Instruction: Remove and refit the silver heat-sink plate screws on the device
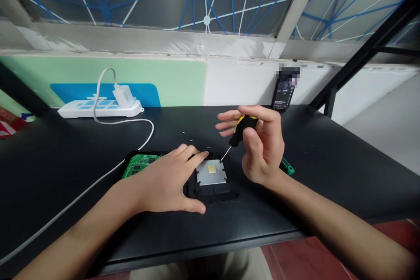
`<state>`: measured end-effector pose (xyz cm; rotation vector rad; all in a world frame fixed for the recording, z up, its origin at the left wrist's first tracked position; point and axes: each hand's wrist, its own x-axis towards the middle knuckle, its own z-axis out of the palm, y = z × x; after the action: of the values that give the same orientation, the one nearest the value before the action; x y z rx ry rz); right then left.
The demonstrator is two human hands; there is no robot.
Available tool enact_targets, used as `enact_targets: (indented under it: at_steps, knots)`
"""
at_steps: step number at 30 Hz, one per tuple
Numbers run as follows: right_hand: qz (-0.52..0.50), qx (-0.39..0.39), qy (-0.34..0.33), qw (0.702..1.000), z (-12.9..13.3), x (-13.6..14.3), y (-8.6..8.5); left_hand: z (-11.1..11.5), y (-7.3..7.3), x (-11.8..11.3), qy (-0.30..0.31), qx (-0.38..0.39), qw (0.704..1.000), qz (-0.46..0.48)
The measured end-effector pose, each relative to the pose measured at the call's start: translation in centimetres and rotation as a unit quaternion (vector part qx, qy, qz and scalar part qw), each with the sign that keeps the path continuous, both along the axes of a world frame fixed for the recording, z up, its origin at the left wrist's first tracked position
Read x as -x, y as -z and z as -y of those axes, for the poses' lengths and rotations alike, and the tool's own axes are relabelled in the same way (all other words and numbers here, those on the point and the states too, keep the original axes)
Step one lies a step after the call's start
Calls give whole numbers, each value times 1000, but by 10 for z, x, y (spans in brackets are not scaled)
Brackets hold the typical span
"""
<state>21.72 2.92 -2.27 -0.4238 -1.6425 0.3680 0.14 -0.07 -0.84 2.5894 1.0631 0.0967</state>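
Two hands: both mine, over a black worktop.
Left hand: flat, fingers spread, pressing on a green circuit board; grip holds nothing.
Right hand: my grip is wrapped round a yellow-and-black screwdriver.
Screwdriver tip: at the upper right corner of a silver plate, just beside my left fingertips.
Behind: white power strip with charger; phone leaning on the wall.
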Motion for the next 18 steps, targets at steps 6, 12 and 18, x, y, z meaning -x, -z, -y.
enact_targets:
  at_steps: [6, 12, 18]
  knots:
    - [14, -22, 26, 999, -7, -2, -2, 0, 0, 0, -8, 3, 1000, -6]
    - [38, -70, 96, 992, -12, -5, -5, 0, 0, -1, -8, 1, 1000, -1]
    - [42, -84, 129, 987, -10, -4, -7, -1, 1, -1, -8, 6, 1000, -6]
